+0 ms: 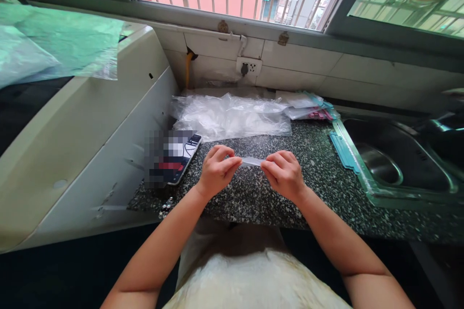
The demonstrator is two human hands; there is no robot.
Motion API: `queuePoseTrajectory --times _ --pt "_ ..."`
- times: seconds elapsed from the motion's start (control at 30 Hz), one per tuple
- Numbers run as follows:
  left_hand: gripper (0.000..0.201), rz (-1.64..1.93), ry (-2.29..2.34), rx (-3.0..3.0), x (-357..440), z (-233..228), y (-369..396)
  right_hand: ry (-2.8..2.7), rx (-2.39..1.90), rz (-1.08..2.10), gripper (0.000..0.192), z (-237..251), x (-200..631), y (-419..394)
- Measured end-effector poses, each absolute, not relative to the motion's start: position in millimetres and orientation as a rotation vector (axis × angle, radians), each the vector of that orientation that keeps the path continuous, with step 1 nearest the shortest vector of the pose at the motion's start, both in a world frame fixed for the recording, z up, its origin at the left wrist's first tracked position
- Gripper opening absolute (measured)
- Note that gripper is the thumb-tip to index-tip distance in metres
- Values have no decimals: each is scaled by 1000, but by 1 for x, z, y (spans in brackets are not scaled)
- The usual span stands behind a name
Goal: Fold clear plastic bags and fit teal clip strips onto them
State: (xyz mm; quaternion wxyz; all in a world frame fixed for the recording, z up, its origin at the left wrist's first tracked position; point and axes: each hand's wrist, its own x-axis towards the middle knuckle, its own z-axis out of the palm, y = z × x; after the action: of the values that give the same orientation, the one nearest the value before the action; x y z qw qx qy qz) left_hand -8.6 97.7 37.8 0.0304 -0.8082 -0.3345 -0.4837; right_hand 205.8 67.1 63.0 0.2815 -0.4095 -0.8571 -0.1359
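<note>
Counter (326,174) — sink (398,164) set in at its right end, appliance (83,145) standing at its left. Phone (181,154) on the counter's left part. Plastic bags (232,116) behind, against the wall (socket (248,66) above them). Both hands — left hand (217,171), right hand (284,174) — over the front middle, a small clear strip (252,161) between them.
</note>
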Motion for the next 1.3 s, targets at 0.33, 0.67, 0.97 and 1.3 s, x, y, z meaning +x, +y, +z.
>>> queuePoseTrajectory --times 0.33,0.67,0.97,1.3 --pt "8 -1385 -937 -2424 1 34 91 -2299 -1011 -453 13 62 200 66" --pt "10 -1394 -915 -2480 1 33 92 -2298 -1008 -449 13 60 200 68" --pt "10 -1411 -944 -2465 -2 35 94 -2250 -1011 -422 12 60 201 68" --pt "8 -1442 -951 -2437 -5 36 95 -2209 -1017 -410 11 65 206 67"
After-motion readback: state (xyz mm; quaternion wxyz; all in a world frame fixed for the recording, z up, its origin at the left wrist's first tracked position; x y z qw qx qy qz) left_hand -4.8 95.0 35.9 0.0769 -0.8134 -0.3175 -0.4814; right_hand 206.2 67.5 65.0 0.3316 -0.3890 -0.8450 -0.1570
